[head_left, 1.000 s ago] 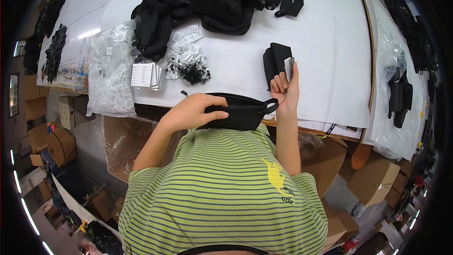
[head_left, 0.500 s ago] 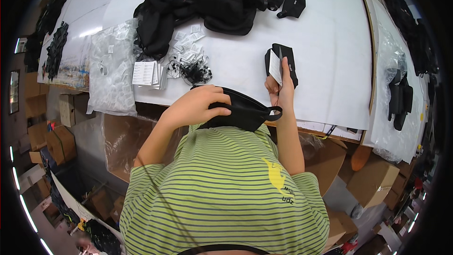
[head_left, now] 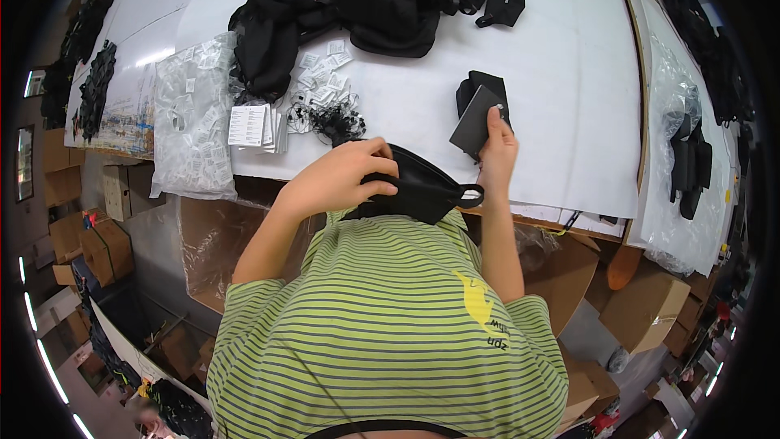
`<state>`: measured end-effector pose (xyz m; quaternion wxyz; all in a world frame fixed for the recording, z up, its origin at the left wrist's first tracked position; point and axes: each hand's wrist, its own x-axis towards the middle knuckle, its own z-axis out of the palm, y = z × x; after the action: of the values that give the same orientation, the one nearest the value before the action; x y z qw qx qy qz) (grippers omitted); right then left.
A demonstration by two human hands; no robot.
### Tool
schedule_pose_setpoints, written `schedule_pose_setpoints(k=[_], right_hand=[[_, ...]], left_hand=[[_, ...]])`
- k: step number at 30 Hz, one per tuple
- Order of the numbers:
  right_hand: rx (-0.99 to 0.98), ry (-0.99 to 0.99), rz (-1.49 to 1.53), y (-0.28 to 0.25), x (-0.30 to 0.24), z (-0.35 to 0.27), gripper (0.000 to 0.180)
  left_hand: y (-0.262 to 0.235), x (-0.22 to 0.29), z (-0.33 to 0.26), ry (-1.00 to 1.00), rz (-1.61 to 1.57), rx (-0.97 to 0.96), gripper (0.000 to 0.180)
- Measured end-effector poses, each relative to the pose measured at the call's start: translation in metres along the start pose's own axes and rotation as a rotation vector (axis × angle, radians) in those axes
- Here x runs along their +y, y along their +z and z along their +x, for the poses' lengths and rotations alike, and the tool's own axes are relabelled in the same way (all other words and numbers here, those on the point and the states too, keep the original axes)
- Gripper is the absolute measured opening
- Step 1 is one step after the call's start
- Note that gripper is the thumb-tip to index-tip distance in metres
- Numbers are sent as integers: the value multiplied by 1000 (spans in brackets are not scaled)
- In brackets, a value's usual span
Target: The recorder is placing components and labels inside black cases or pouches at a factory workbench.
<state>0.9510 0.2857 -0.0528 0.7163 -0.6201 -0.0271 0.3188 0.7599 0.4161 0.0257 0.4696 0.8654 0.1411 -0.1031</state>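
Note:
My left hand [head_left: 345,172] is closed on the rim of a small black zip pouch [head_left: 426,187] held against my belly. The pouch has a loop at its right end, and its mouth gapes a little. Between the thumb and fingers of my right hand [head_left: 498,146] is a dark grey card tag [head_left: 473,126], its plain dark face showing. Just beyond that card, on the white table, lies a folded black pouch [head_left: 490,83], partly covered by the card.
A heap of black pouches [head_left: 382,12] covers the table's far side. To the left are a stack of printed white cards [head_left: 252,126], small white labels [head_left: 321,73], tangled black strings [head_left: 337,122] and a clear plastic bag [head_left: 191,114]. Cardboard boxes [head_left: 646,309] stand below the table.
The card in my right hand has turned from its white printed side to its dark face. My left hand and the pouch have barely moved.

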Motion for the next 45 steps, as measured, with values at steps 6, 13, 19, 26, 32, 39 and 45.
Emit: schedule_pose_setpoints(k=[6,13,19,26,32,39,45], right_hand=[[-587,-451,-1170,15,-51,-27,30],[-876,-196,-1105,-2,-23,-28,31],[-954,-307,-1211,-9,-25,-26,29],[-787,-662,-1184,-21,-22,-25,24],[-659,-854,-1252,-23,-29,-16,20],[-684,-1004,-1327,-8,-39,-5,16],[-743,-1092,-1298,8,-32,-11,19]], left_hand=[[14,-4,13,291,199,315,17],[22,-38,35,166,27,-71,16],[10,-174,94,-202,-26,730,27],[11,-247,101,-270,466,867,29],[-12,-227,99,-402,295,900,22],[-9,-32,69,382,118,793,11],[-2,-36,64,388,98,799,14]])
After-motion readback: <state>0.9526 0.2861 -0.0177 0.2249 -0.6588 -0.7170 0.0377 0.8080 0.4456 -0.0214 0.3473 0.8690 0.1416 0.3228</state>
